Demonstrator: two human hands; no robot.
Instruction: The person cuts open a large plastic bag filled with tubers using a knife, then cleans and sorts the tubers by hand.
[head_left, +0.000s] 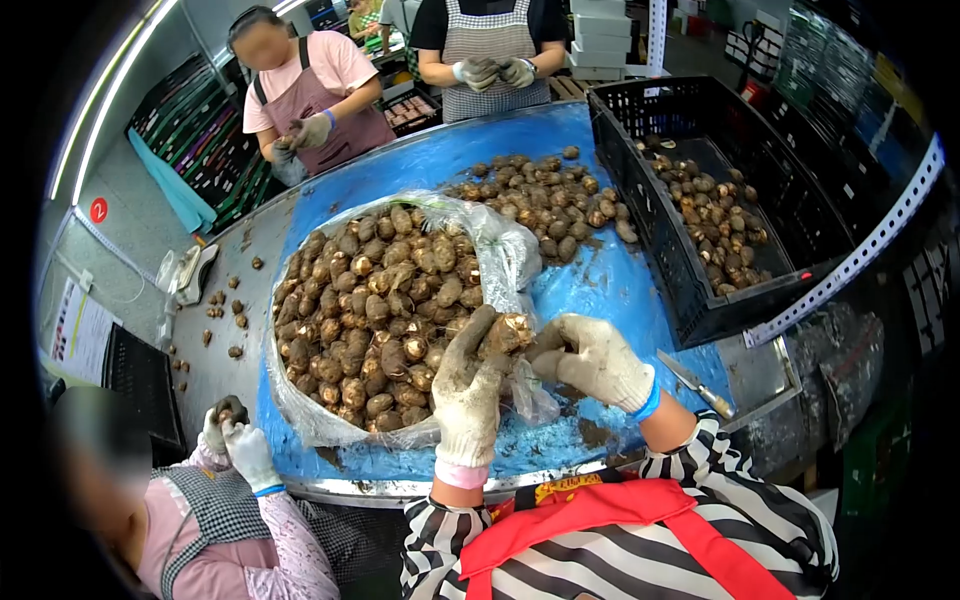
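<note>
My left hand [468, 390], in a soiled white glove, is closed around a brown taro-like tuber [508, 336] with a pale end. Just right of it, my right hand [592, 362], gloved and with a blue band at the wrist, has its thumb and fingertips pinched together near the tuber; whether they hold anything is too small to tell. Under and left of my hands, a clear plastic bag [512, 250] lies open, heaped with many tubers [375, 310]. More loose tubers [545, 200] are spread behind the bag on the blue sheet [610, 290].
A black crate [690, 310] with tubers stands at the right. A knife [695, 383] lies near the right front edge. Co-workers stand across the table, and another person's gloved hands [240, 445] are at the lower left. A scale [195, 275] sits at the left.
</note>
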